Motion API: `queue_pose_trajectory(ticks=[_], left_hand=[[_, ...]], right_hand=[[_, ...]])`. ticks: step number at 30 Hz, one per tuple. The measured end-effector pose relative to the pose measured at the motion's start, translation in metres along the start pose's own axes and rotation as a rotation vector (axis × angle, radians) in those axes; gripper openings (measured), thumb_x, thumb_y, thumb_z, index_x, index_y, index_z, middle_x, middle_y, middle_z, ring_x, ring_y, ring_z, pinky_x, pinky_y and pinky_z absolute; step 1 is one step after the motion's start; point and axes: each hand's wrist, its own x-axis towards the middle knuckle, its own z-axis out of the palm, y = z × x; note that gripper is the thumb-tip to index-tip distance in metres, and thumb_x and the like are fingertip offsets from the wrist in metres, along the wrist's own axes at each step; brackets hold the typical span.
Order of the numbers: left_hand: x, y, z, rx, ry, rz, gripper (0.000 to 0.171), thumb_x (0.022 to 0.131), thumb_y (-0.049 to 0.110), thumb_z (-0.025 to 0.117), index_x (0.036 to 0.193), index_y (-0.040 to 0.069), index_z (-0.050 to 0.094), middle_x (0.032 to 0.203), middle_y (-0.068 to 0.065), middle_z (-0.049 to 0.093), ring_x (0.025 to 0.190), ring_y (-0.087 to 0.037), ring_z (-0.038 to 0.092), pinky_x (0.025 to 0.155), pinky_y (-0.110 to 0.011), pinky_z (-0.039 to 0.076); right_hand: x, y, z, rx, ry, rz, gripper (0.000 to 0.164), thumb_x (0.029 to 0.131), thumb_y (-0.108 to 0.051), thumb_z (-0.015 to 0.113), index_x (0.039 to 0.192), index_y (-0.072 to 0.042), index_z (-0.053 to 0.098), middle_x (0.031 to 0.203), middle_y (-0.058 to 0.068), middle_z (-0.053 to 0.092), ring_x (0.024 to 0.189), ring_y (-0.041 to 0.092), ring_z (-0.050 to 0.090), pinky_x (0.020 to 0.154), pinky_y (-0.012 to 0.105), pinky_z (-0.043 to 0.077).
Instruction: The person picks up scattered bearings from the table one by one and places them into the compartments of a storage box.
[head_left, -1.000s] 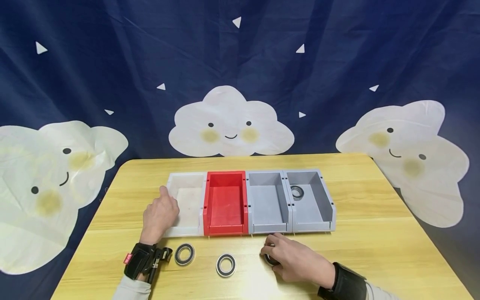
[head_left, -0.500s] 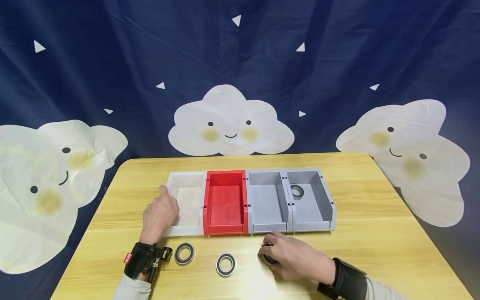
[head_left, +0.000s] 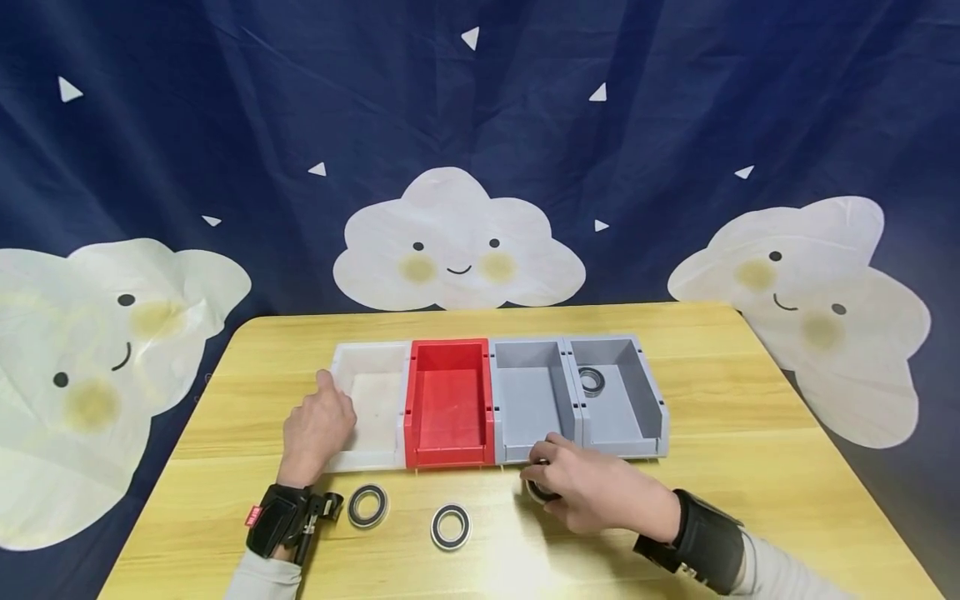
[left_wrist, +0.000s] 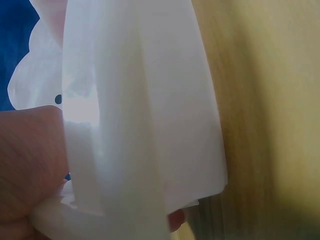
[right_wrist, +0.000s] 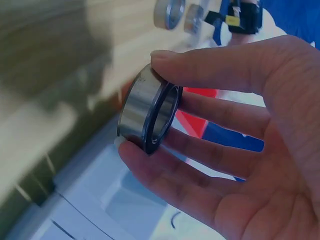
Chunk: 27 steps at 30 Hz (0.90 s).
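Note:
My left hand (head_left: pixel 318 425) grips the left wall of a white bin (head_left: pixel 371 460) at the left end of a row; a fingertip shows below its edge in the left wrist view. With thumb and fingers, my right hand (head_left: pixel 592 487) pinches a ball bearing (right_wrist: pixel 135 112), a steel ring with a dark seal. In the right wrist view it is tilted and held off the table. From the head, that hand hides part of it, just in front of the left grey bin (head_left: pixel 517 455). Two more bearings lie flat on the table: one left (head_left: pixel 353 508), one in the middle (head_left: pixel 437 532).
Between the white and grey bins stands a red bin (head_left: pixel 450 457). The right grey bin (head_left: pixel 630 449) holds a bearing (head_left: pixel 600 389) near its left wall. All stand joined in a row on the wooden table (head_left: pixel 720 375), before a blue cloud-printed curtain (head_left: pixel 637 150).
My right hand has lifted the bearing from the table and moved it slightly forward, toward the grey bins. The left hand stays on the white bin.

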Motion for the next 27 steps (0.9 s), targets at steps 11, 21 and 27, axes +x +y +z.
queue_pose_trajectory(ticks=[11,21,27], left_hand=[[0.000,-0.001,0.000,-0.009,0.013,0.003,0.026,0.104,0.021,0.033,0.113,-0.003,0.036,0.066,-0.016,0.053,0.053,-0.029,0.052,0.045,-0.038,0.038],[-0.001,-0.002,0.000,-0.021,0.009,-0.002,0.027,0.104,0.021,0.033,0.116,-0.003,0.036,0.067,-0.015,0.053,0.053,-0.029,0.052,0.045,-0.038,0.038],[0.001,-0.001,0.001,-0.024,0.001,-0.006,0.028,0.103,0.021,0.034,0.117,-0.004,0.036,0.067,-0.016,0.053,0.054,-0.029,0.052,0.045,-0.038,0.038]], right_hand=[[0.002,0.016,-0.029,0.007,0.024,0.037,0.027,0.079,-0.017,0.083,0.104,-0.013,0.075,0.099,0.001,0.066,0.091,0.017,0.058,0.077,0.024,0.054],[0.007,0.030,-0.063,-0.031,0.066,0.058,0.031,0.083,-0.016,0.081,0.113,-0.010,0.076,0.105,0.005,0.067,0.095,0.021,0.062,0.076,0.029,0.055],[0.009,0.044,-0.079,0.041,0.146,0.107,0.035,0.082,-0.012,0.082,0.116,-0.007,0.075,0.111,0.011,0.069,0.100,0.024,0.065,0.073,0.030,0.057]])
